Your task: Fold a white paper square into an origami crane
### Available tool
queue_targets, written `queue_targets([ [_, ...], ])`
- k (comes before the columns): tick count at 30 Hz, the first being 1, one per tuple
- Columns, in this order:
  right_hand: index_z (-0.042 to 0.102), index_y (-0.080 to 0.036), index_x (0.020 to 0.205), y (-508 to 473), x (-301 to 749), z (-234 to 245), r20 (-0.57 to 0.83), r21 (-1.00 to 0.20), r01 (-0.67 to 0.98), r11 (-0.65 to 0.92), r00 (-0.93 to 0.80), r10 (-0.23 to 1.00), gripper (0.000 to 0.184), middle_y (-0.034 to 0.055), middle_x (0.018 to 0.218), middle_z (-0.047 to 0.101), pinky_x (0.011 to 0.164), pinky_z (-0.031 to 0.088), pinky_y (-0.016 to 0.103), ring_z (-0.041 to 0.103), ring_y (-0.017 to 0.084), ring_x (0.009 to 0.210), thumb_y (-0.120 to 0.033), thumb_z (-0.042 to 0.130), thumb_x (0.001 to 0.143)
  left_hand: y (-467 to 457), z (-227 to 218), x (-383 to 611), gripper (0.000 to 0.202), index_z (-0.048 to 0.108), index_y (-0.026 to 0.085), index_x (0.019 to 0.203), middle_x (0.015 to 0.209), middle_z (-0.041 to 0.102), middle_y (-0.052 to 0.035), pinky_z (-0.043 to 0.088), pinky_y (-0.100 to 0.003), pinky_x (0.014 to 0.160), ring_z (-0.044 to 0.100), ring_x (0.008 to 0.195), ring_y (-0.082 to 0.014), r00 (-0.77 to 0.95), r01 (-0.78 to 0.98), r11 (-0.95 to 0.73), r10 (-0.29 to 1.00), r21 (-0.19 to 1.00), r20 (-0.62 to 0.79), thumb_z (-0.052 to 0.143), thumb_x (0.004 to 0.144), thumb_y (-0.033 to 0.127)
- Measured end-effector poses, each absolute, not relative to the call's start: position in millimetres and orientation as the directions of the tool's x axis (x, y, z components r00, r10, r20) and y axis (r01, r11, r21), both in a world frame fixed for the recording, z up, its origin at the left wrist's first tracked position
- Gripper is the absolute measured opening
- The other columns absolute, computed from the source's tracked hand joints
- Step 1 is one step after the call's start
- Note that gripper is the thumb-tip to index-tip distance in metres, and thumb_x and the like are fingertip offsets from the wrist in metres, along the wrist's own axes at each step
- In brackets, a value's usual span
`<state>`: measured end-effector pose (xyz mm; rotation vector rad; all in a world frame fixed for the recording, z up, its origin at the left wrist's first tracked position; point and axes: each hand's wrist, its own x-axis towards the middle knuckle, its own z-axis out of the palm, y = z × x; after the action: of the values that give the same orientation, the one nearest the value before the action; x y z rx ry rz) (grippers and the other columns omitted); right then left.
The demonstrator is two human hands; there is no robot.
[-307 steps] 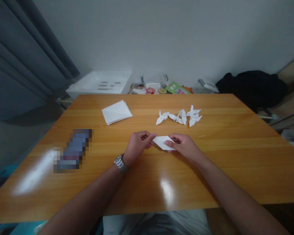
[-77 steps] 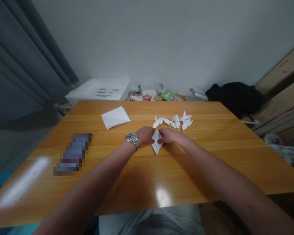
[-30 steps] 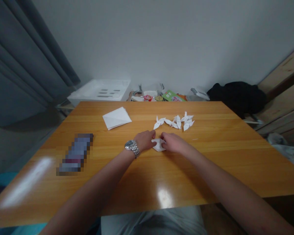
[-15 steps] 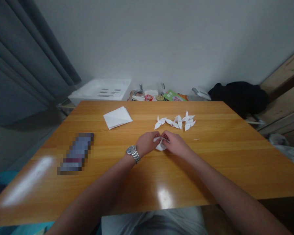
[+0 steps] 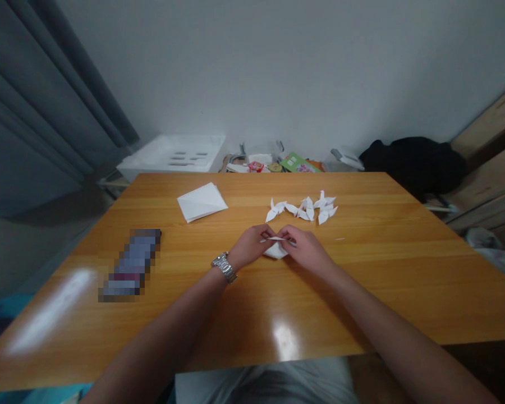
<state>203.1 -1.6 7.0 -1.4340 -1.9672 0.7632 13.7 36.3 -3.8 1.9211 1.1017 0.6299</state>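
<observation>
Between my hands is a small folded piece of white paper [image 5: 276, 251], held just above or on the wooden table [image 5: 244, 314]; I cannot tell which. My left hand [image 5: 251, 245], with a silver watch [image 5: 224, 267] on its wrist, pinches the paper's left side. The right side is pinched by my right hand [image 5: 304, 249]. Fingers cover part of the paper's upper edge. Just beyond my hands lie several folded white paper cranes [image 5: 306, 208] in a row. A stack of white paper sheets [image 5: 202, 202] rests farther left.
A blurred-out phone [image 5: 133, 264] lies on the table's left side. Behind the far edge stand a white plastic tray [image 5: 174, 156], a green packet [image 5: 299, 164] and other small items. Black cloth [image 5: 412, 168] sits at the back right. A thin white scrap [image 5: 339, 239] lies right of my hands.
My hands have spread slightly apart, the left one shifting a little left. The paper between them now looks wider and flatter. The cranes, sheets and phone stay in place.
</observation>
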Motion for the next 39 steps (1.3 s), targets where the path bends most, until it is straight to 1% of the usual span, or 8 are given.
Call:
queue_targets([
  [8,0.064,-0.021,0.099,-5.8,208.3,3.7,0.124,-0.831,0.498,0.250,-0.272,0.954,0.013,0.0036,0.098,0.072,0.083,0.050,0.030,0.067,0.018,0.091,-0.020,0.056,0.088,25.6,-1.2,1.4,0.023,0.064,0.016,0.109,0.105,0.073,-0.0070,0.056,-0.026,0.081,0.070,0.092,-0.0152,0.573,0.217,-0.166,0.819,0.962,0.012,0.066,0.088,0.025],
  [15,0.064,-0.021,0.101,-7.4,209.5,5.8,0.111,-0.879,0.418,0.227,-0.285,0.952,0.017,0.0043,0.100,0.071,0.085,0.050,0.031,0.067,0.019,0.092,-0.031,0.064,0.088,17.8,7.8,0.9,0.019,0.070,0.017,0.103,0.099,0.075,-0.0053,0.055,-0.025,0.079,0.070,0.088,-0.0157,0.490,0.317,-0.274,0.867,0.908,0.091,0.066,0.088,0.029],
  [19,0.064,-0.018,0.098,-2.9,211.8,3.8,0.068,-0.919,0.358,0.167,-0.274,0.959,0.026,0.0066,0.097,0.071,0.080,0.052,0.031,0.067,0.019,0.087,-0.042,0.059,0.092,13.8,10.1,0.8,0.017,0.071,0.018,0.102,0.100,0.075,-0.0042,0.055,-0.025,0.082,0.069,0.089,-0.0155,0.462,0.363,-0.347,0.873,0.865,0.156,0.068,0.086,0.024],
  [23,0.068,-0.017,0.095,-1.0,211.8,3.0,0.005,-0.913,0.389,0.125,-0.296,0.955,0.027,0.0070,0.094,0.073,0.080,0.051,0.031,0.068,0.020,0.086,-0.042,0.060,0.092,10.5,8.9,1.3,0.024,0.069,0.020,0.107,0.105,0.074,-0.0026,0.054,-0.026,0.089,0.068,0.096,-0.0154,0.459,0.373,-0.369,0.871,0.851,0.176,0.067,0.083,0.014],
  [26,0.069,-0.018,0.103,-4.3,208.9,3.9,0.048,-0.910,0.382,0.163,-0.292,0.955,0.027,0.0072,0.102,0.074,0.084,0.051,0.031,0.068,0.021,0.093,-0.041,0.060,0.092,8.1,7.9,2.9,0.022,0.067,0.019,0.106,0.103,0.074,-0.0025,0.054,-0.025,0.088,0.069,0.095,-0.0151,0.411,0.388,-0.343,0.895,0.855,0.173,0.065,0.084,0.014],
  [30,0.068,-0.021,0.113,-10.3,203.9,6.3,0.130,-0.834,0.491,0.252,-0.269,0.954,0.027,0.0055,0.110,0.074,0.085,0.050,0.030,0.068,0.020,0.097,-0.033,0.067,0.089,6.9,6.7,5.3,0.015,0.068,0.020,0.102,0.100,0.075,-0.0025,0.054,-0.025,0.084,0.069,0.092,-0.0156,0.371,0.401,-0.310,0.915,0.862,0.157,0.063,0.088,0.021],
  [34,0.072,-0.021,0.106,-12.2,200.7,9.4,0.161,-0.713,0.632,0.303,-0.274,0.948,0.020,0.0050,0.101,0.077,0.079,0.048,0.029,0.070,0.020,0.089,-0.027,0.056,0.096,8.4,6.2,8.5,0.015,0.070,0.019,0.097,0.093,0.076,-0.0033,0.054,-0.026,0.079,0.071,0.086,-0.0166,0.356,0.441,-0.301,0.924,0.845,0.143,0.063,0.090,0.030],
  [39,0.074,-0.020,0.100,-11.3,199.3,13.5,0.133,-0.536,0.784,0.313,-0.288,0.948,0.020,0.0063,0.092,0.078,0.069,0.043,0.027,0.070,0.021,0.081,-0.025,0.055,0.097,11.7,10.9,12.0,0.010,0.071,0.018,0.089,0.088,0.076,-0.0043,0.052,-0.026,0.071,0.070,0.081,-0.0182,0.367,0.553,-0.318,0.923,0.770,0.118,0.063,0.087,0.023],
])
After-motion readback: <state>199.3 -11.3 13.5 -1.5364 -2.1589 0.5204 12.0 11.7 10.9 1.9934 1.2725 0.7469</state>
